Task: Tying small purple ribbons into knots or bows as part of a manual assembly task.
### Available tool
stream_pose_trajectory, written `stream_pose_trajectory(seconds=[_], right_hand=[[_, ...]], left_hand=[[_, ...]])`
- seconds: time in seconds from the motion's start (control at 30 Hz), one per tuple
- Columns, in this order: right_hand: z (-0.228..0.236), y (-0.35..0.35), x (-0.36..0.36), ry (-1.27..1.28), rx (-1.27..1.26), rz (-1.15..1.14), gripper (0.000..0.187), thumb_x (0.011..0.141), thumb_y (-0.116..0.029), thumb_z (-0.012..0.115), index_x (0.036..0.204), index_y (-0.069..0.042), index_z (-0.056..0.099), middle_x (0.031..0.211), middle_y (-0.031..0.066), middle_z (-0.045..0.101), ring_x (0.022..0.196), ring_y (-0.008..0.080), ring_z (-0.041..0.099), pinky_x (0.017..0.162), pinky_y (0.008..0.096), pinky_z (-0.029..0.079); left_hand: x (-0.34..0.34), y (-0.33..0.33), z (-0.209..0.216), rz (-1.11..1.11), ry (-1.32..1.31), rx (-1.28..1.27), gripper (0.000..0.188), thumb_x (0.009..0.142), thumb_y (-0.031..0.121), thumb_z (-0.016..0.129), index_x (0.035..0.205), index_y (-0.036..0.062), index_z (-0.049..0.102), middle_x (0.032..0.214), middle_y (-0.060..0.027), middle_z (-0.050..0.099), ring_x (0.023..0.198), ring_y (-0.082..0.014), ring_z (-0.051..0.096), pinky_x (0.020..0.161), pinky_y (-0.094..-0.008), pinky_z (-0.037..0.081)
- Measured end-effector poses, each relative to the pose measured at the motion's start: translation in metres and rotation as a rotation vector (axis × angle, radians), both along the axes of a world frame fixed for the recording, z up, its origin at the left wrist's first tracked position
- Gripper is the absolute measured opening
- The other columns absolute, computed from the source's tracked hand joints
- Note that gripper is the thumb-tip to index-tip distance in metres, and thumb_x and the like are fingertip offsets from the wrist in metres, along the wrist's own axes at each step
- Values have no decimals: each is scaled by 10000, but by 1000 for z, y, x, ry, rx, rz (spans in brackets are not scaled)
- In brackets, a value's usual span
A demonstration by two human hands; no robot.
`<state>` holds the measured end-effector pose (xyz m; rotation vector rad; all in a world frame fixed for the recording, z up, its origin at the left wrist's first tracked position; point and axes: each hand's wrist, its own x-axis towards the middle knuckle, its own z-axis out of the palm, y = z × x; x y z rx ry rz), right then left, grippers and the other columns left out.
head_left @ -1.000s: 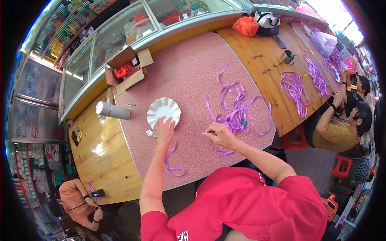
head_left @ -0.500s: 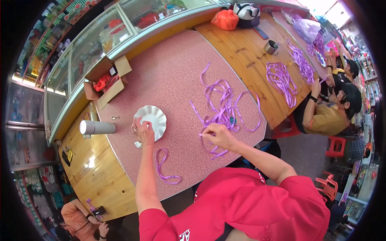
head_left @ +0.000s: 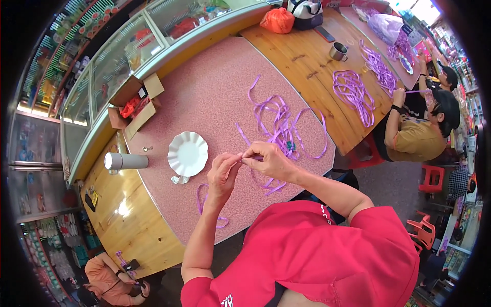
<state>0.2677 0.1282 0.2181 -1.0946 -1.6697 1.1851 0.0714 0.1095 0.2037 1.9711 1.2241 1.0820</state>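
My two hands meet over the near middle of the pink speckled table (head_left: 212,92). The thumb and fingertips of my left hand (head_left: 223,176) are pinched together; whatever they hold is too small to make out. Against them, my right hand (head_left: 269,157) pinches the end of a purple ribbon (head_left: 276,120), whose loose tangle spreads just beyond it with a small dark green piece (head_left: 291,146) among the loops. Left of my hands stands a white scalloped dish (head_left: 187,140). A crumpled silvery bit (head_left: 179,180) touches its near rim. Behind my left wrist lies a shorter ribbon loop (head_left: 200,197), partly hidden.
A grey flask with a white lid (head_left: 125,161) stands at the left, near an open cardboard box (head_left: 140,120). Ribbon bundles (head_left: 354,94) and a metal mug (head_left: 338,51) are on the wooden table at right. Other people (head_left: 417,135) sit at right and lower left (head_left: 110,279).
My left hand has left the dish and moved right to meet my right hand. My right hand has shifted slightly left and up, still pinching the ribbon end.
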Motion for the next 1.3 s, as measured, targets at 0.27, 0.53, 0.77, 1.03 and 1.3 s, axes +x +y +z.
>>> stream_pose_trajectory(seconds=[0.27,0.53,0.77,1.03,1.3], right_hand=[[12,-11,9,-30,74,60,105,844,-67,713,873,23,669,812,149,662,752,244,654,673,355,500],[30,-25,19,-96,123,122,122,851,-98,708,894,11,676,840,145,671,777,268,656,690,371,499],[52,-31,30,-100,144,154,132,853,-102,731,933,-1,702,829,102,659,742,201,625,654,331,471],[80,-33,39,-77,198,172,131,852,-84,728,939,10,698,815,98,657,726,182,619,654,312,481],[71,-42,30,148,4,79,105,877,-90,725,929,-1,706,794,74,670,732,121,608,642,296,486]], left_hand=[[4,-12,16,-16,36,-16,169,858,24,709,1026,22,685,947,-117,692,932,-257,669,839,-358,512],[9,-27,29,-2,26,-94,86,900,59,682,967,7,666,875,-99,672,821,-199,652,732,-303,497],[9,-46,49,59,-28,-177,70,902,82,670,937,33,635,870,-112,640,855,-266,627,791,-352,474],[11,-69,67,-15,-572,-509,87,980,139,609,969,56,586,964,-56,607,938,-162,558,900,-310,422],[21,-82,77,-110,-1131,-583,51,955,108,638,977,74,607,1040,-73,625,968,-161,541,933,-329,414]])
